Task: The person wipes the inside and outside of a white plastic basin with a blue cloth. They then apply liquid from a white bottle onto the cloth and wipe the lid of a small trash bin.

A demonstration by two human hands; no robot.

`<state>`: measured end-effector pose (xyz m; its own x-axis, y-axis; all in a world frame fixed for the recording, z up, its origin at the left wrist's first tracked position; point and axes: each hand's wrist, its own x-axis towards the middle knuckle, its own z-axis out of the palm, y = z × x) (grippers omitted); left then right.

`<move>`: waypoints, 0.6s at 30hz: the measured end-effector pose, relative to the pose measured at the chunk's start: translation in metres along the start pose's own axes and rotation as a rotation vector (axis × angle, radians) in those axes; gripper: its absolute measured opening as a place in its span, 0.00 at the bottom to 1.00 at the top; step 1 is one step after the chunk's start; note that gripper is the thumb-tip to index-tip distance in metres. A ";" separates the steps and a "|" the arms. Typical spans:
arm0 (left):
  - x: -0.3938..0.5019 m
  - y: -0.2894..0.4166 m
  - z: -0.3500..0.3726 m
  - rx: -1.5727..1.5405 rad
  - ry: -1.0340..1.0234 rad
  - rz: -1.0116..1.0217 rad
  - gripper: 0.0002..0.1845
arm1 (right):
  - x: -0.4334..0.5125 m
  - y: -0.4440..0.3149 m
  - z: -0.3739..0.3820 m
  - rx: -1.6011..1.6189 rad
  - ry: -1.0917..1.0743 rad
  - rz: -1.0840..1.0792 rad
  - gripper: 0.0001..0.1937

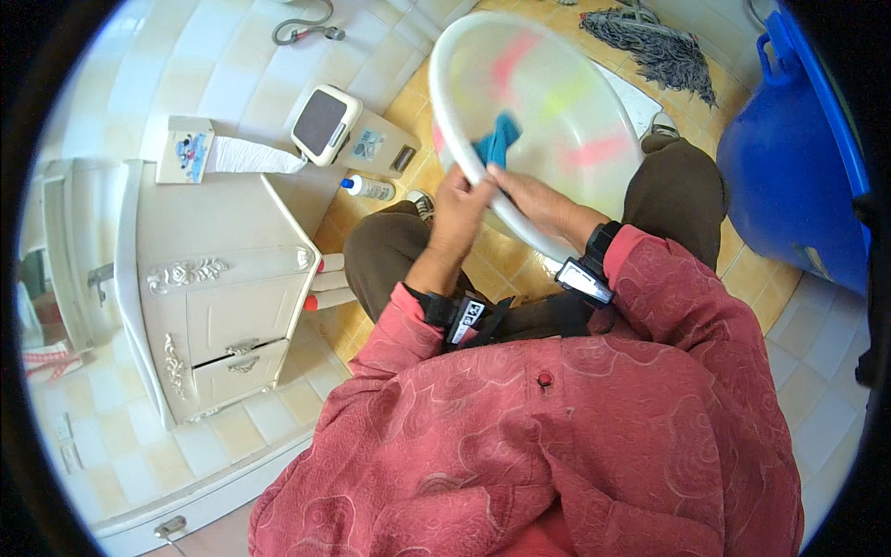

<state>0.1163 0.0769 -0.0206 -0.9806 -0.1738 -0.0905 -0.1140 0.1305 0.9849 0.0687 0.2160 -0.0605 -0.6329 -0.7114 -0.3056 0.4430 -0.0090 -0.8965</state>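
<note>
A large white plastic basin (550,160) with blurred pink and yellow patches stands tilted between my knees. At its near left rim, my right hand (536,202) pinches a teal cloth (498,143), thumb on top. My left hand (461,209) meets it at the same spot, fingers closed around the cloth's lower end. Most of the cloth hangs over the rim on the inside of the basin. Slight blur and the overlapping fingers hide how much of the rim either hand touches. Each wrist wears a black strap with a small device.
A big blue plastic barrel (786,167) stands at right, with a grey string mop (654,52) beyond. To the left are a white carved cabinet (230,292), a lidded bin (369,139), a blue-capped bottle (369,187) and a tissue box (186,150). A hose (306,31) hangs on the wall.
</note>
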 end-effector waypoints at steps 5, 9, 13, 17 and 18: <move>-0.014 0.021 -0.065 -0.366 0.055 -0.167 0.13 | -0.008 0.054 -0.018 -0.903 -0.480 0.112 0.25; -0.042 0.030 -0.101 -0.428 0.030 -0.132 0.16 | -0.018 0.048 -0.036 -1.331 -0.564 0.423 0.23; -0.072 0.029 -0.113 -0.508 0.076 -0.049 0.19 | -0.035 0.017 -0.022 -1.385 -0.647 0.169 0.19; -0.092 0.021 -0.111 -0.533 0.094 0.030 0.20 | -0.040 -0.028 0.046 -0.816 -0.629 -0.098 0.21; -0.095 0.019 -0.111 -0.531 0.095 0.042 0.20 | -0.034 -0.045 0.061 -0.691 -0.560 -0.093 0.23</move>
<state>0.2247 -0.0122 0.0226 -0.9610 -0.2699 -0.0601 0.0454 -0.3682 0.9286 0.1093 0.1979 0.0095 -0.1642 -0.9693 -0.1829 -0.1904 0.2131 -0.9583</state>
